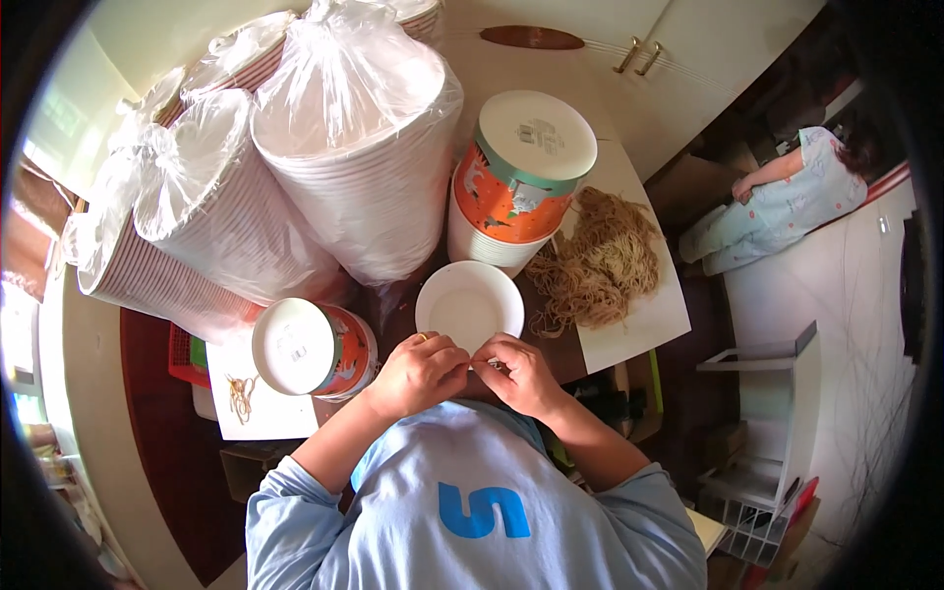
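Observation:
My left hand (423, 374) and my right hand (519, 374) meet at the near rim of a white round paper bucket (472, 300), fingertips pinched together. Whatever thin thing they hold between them is too small to make out. The bucket's open mouth faces up, and its inside is plain white. Right of it lies a tangled heap of tan strings (615, 256). To the left an orange patterned bucket (352, 344) shows its white base. Beyond, another orange bucket (511, 202) with a green band sits upside down on a white one.
Tall stacks of white paper buckets in clear plastic bags (359, 147) crowd the back left. A few loose tan strings (241, 396) lie on a white sheet (265, 413) at left. Far right, another person (787, 197) stands near a white shelf unit (777, 393).

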A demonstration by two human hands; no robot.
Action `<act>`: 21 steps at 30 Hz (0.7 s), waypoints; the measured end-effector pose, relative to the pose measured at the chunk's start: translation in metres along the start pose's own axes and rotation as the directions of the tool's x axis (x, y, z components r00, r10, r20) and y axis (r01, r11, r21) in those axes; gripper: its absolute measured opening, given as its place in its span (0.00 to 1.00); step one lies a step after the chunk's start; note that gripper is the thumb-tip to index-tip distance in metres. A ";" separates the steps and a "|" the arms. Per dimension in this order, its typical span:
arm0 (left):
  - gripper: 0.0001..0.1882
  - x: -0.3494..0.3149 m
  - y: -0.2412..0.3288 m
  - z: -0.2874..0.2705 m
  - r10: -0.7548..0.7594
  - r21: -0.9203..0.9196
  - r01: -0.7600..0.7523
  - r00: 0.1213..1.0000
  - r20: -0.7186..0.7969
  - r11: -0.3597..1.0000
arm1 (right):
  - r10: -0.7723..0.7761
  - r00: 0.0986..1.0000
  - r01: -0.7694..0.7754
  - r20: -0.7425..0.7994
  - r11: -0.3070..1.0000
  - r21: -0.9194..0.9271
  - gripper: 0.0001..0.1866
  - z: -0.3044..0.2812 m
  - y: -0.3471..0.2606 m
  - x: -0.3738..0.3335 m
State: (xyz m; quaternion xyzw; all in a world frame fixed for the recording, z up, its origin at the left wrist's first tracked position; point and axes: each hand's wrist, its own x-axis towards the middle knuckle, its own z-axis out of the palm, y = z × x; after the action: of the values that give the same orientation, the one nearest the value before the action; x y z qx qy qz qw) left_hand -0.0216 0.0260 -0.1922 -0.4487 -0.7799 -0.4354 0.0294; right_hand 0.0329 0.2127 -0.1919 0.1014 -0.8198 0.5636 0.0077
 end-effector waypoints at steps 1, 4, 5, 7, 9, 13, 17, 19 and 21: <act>0.09 0.000 0.004 -0.001 -0.070 -0.041 0.070 0.998 -0.008 0.997 | 0.000 1.000 0.000 -0.001 1.000 0.001 0.04 -0.001 0.001 0.000; 0.06 0.002 0.033 -0.011 -0.325 -0.371 0.291 0.945 -0.031 0.882 | 0.010 0.999 -0.013 -0.047 0.999 -0.049 0.03 -0.007 0.009 0.001; 0.05 0.001 0.043 -0.022 -0.309 -0.544 0.273 0.951 0.027 0.793 | 0.030 0.997 -0.037 -0.074 0.995 -0.092 0.03 -0.011 0.011 0.003; 0.05 0.006 0.087 -0.059 -0.316 -0.874 0.334 0.922 0.224 0.354 | -0.089 0.974 0.040 -0.206 0.972 -0.232 0.04 -0.018 0.026 0.007; 0.07 0.010 0.115 -0.081 -0.040 -0.971 0.118 0.993 0.112 0.209 | -0.216 0.946 0.100 -0.241 0.903 -0.419 0.05 -0.025 0.041 0.016; 0.12 0.031 0.147 -0.101 0.175 -0.991 0.132 0.976 0.129 -0.005 | -0.028 0.972 -0.102 -0.235 0.847 -0.521 0.04 -0.028 0.073 0.020; 0.16 0.034 0.159 -0.103 0.118 -0.988 0.143 0.984 0.136 -0.054 | 0.056 0.986 -0.137 -0.155 0.798 -0.586 0.03 -0.024 0.099 0.021; 0.16 0.032 0.161 -0.102 0.122 -0.986 0.144 0.983 0.134 -0.079 | 0.025 0.993 -0.093 -0.118 0.781 -0.617 0.02 -0.022 0.103 0.024; 0.15 0.032 0.165 -0.103 0.116 -0.958 0.207 0.976 0.187 -0.198 | 0.013 0.995 -0.070 -0.096 0.780 -0.622 0.02 -0.027 0.098 0.026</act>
State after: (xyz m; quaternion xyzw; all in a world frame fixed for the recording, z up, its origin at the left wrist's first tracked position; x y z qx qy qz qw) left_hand 0.0436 0.0111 -0.0073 -0.3198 -0.1699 -0.8292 -0.4259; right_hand -0.0120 0.2671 -0.2698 0.0504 -0.9610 0.2642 0.0640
